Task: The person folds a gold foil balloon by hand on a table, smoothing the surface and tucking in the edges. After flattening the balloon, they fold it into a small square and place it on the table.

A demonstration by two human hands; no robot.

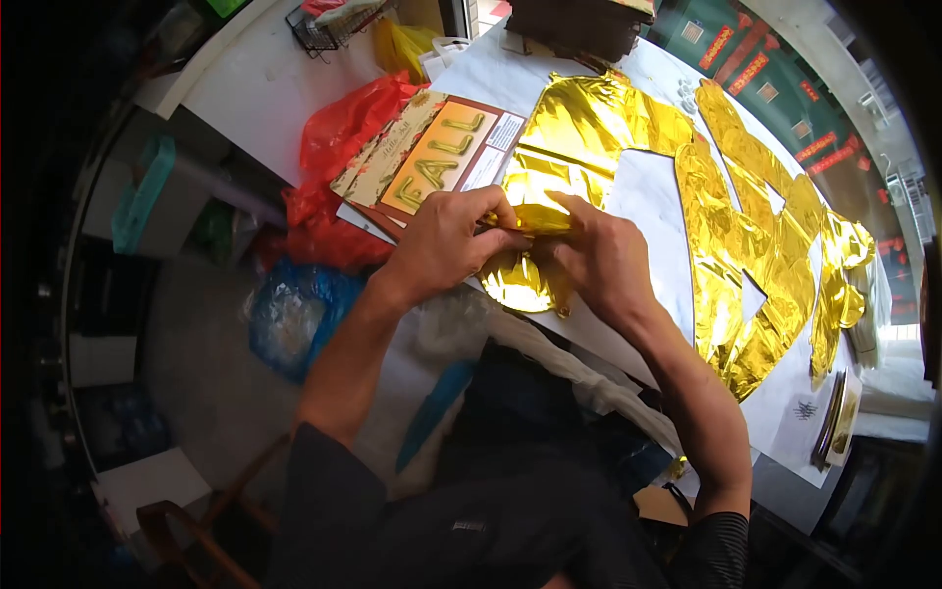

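Shiny gold foil [569, 103], flat and creased, reaches from the upper middle of the table down to its near edge. My left hand [446, 236] pinches a folded bit of this foil between thumb and fingers. Close on its right, my right hand [603, 255] grips the same folded part with thumb and fingers. A loose end of the foil hangs below both hands. Left of the foil lies a printed card [442, 152] with the word FALL in gold balloon letters.
More flat gold foil shapes [746, 285] cover the right side of the white table [653, 196]. Red plastic bags [348, 128] lie at the left, a blue bag [294, 319] below them. A dark stack [574, 29] stands at the back. Clear plastic [549, 358] runs along the near edge.
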